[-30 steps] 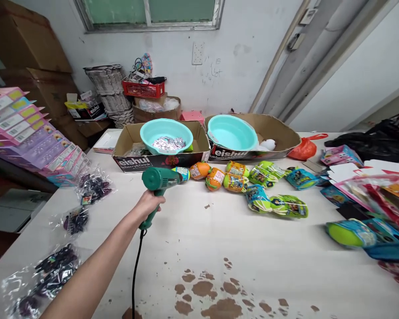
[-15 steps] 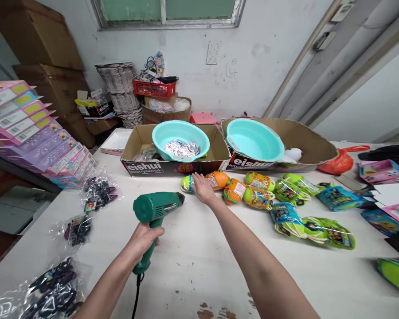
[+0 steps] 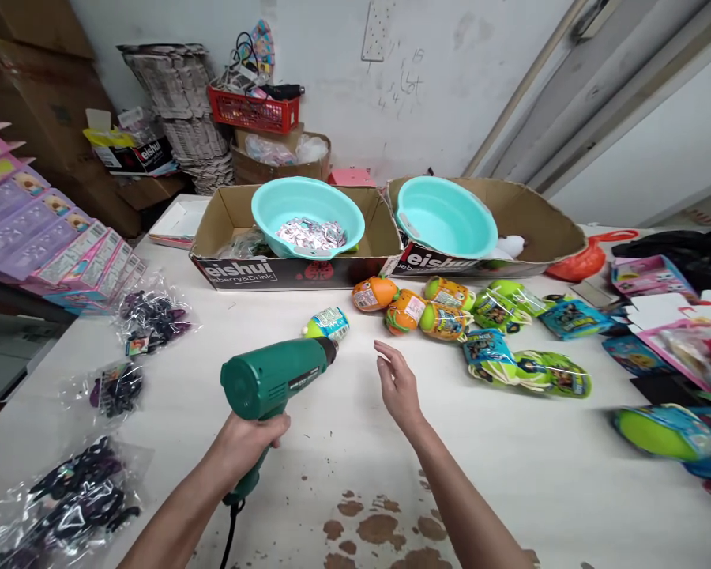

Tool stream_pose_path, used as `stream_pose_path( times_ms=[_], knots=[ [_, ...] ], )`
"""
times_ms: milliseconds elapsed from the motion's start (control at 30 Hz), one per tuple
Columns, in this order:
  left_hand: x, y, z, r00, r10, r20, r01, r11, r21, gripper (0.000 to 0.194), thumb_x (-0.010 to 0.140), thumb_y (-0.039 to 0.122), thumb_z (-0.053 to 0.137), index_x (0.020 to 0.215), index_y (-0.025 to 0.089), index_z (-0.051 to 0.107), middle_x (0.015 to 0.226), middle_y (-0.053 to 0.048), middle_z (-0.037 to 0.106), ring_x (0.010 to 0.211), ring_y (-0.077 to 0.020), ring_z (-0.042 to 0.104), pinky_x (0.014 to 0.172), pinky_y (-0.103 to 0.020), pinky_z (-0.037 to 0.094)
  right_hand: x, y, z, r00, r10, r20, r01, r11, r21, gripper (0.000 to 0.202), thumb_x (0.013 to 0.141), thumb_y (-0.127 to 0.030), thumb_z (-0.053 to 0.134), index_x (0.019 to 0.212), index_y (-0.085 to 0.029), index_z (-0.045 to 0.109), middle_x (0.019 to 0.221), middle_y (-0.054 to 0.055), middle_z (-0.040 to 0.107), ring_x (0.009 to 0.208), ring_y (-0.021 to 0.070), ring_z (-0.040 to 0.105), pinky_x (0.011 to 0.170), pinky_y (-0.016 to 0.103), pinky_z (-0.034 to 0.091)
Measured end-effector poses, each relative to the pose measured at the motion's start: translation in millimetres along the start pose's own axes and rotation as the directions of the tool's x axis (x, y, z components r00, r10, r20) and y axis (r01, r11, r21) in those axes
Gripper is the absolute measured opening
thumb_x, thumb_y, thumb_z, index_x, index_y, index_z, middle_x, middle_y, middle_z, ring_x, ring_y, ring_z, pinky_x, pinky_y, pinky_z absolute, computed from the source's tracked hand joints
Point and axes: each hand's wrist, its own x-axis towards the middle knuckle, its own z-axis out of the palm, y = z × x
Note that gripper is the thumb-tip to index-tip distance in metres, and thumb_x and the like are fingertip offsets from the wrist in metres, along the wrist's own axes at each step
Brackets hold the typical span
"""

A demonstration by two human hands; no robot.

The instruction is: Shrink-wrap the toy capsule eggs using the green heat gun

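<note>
My left hand (image 3: 250, 446) is wrapped round the handle of a green heat gun (image 3: 272, 375), its nozzle pointing to the upper right. Just beyond the nozzle lies a green egg-shaped toy (image 3: 327, 323) with a blue printed label. My right hand (image 3: 398, 383) hovers over the table to the right of the nozzle, fingers extended and nothing in them. Past its fingertips sit an orange egg-shaped toy (image 3: 374, 293), another orange one (image 3: 405, 311), and several green wrapped ones (image 3: 498, 308) in a row.
Two cardboard boxes hold turquoise basins; the left basin (image 3: 308, 197) contains small printed pieces, and the right basin (image 3: 447, 217) leans beside white balls. Bagged dark toys (image 3: 115, 389) line the left side, near stacked pink and purple boxes (image 3: 29, 217). A black cord (image 3: 231, 533) trails from the heat gun.
My right hand has left the toys and drawn back toward me. The green egg toy now lies apart from the orange one, nearer the heat gun's nozzle. The view has tilted down.
</note>
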Motion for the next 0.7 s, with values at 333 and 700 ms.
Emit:
stream_pose_path(
  times_ms=[333,700],
  knots=[
    [35,28,-20.3,0.991,0.031,-0.127,-0.044,0.994,-0.097,0.017,0.067,0.026,0.066,0.081,0.017,0.061,0.068,0.003,0.059,0.049,-0.0126,0.054,0.052,-0.028,0.046,-10,7,28,0.94,0.34,-0.033,-0.336,0.937,0.094,0.052,0.081,-0.044,0.057,0.124,-0.018,0.045,0.129,0.018,0.048,0.102,0.0285,0.058,0.074,0.043,0.055],
    [17,34,-47.9,0.985,0.001,-0.173,-0.035,0.981,-0.193,0.03,0.063,0.032,0.071,0.087,0.018,0.061,0.07,0.003,0.059,0.048,-0.0122,0.054,0.048,-0.027,0.045,71,-44,119,0.838,0.525,-0.152,-0.545,0.82,-0.173,0.078,0.076,-0.058,0.054,0.135,-0.014,0.028,0.136,0.025,0.027,0.127,0.0442,0.032,0.097,0.063,0.034]
  ],
)
